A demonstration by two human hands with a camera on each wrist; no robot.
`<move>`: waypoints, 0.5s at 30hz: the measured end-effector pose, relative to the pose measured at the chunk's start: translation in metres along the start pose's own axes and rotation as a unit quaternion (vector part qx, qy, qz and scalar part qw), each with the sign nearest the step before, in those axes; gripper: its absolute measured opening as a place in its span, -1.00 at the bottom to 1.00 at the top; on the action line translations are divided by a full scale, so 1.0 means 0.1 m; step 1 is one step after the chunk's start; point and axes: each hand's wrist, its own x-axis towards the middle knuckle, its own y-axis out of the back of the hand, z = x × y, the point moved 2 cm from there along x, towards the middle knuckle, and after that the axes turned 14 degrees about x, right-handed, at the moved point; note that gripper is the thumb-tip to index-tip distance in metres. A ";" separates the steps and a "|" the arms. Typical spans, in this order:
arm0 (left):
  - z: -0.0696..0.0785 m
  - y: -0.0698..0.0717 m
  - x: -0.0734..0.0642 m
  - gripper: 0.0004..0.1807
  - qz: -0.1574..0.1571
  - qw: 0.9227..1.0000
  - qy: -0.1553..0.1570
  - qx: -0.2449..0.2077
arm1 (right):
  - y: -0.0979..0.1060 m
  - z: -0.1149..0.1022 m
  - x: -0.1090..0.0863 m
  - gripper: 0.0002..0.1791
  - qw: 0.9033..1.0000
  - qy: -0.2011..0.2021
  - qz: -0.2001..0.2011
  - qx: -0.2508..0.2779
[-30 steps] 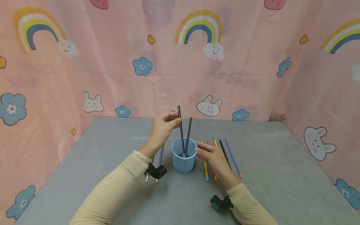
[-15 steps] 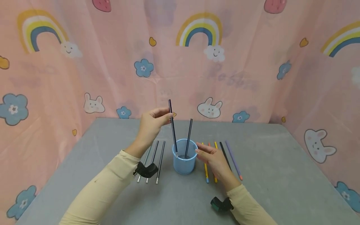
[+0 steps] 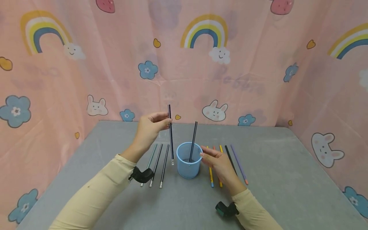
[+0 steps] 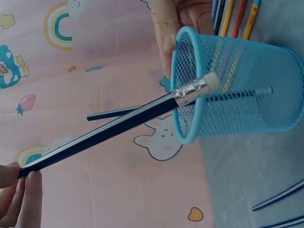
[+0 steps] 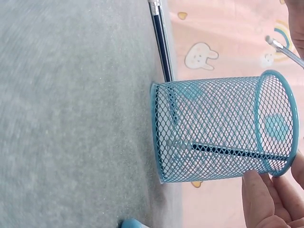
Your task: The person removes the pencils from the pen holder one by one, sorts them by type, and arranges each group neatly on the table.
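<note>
My left hand (image 3: 148,131) pinches a dark striped pencil (image 3: 171,137) near its upper end, just left of the cup. Its white eraser (image 4: 213,81) points down and hangs outside the rim. The light blue mesh pencil cup (image 3: 188,170) stands upright, with one dark pencil (image 3: 194,135) leaning in it, eraser end at the bottom. At the cup's right side, my right hand (image 3: 219,164) holds the rim between thumb and fingers. In the right wrist view the thumb (image 5: 259,197) lies against the mesh.
Left of the cup lie a teal pencil (image 3: 152,156) and two dark striped pencils (image 3: 164,164) on the grey table (image 3: 276,179). On the right, several pencils lie partly behind my right hand, among them a purple pencil (image 3: 239,164) and a black pencil (image 3: 230,158). A pink printed curtain (image 3: 172,89) hangs behind.
My left hand has moved left, drawing the striped pencil out of the cup and to its left side. The right hand has stayed at the rim.
</note>
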 end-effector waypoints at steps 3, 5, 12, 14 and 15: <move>-0.03 0.03 0.01 -0.64 -0.006 1.000 0.003 0.015 | 0.00 -0.01 0.00 -0.55 1.000 0.000 0.000 0.001; -0.06 0.05 0.02 -0.65 -0.012 1.000 0.007 0.022 | -0.01 -0.01 -0.01 -0.55 1.000 0.001 0.001 0.002; -0.20 0.09 0.03 -0.71 -0.038 0.998 0.029 0.051 | 0.00 -0.01 0.00 -0.56 1.000 0.000 0.004 -0.001; -0.23 0.10 0.03 -0.71 -0.043 0.997 0.034 0.059 | 0.00 0.00 0.00 -0.56 1.000 0.000 0.003 0.000; -0.25 0.11 0.03 -0.71 -0.045 0.996 0.037 0.063 | 0.00 0.00 0.00 -0.56 1.000 0.000 0.002 0.000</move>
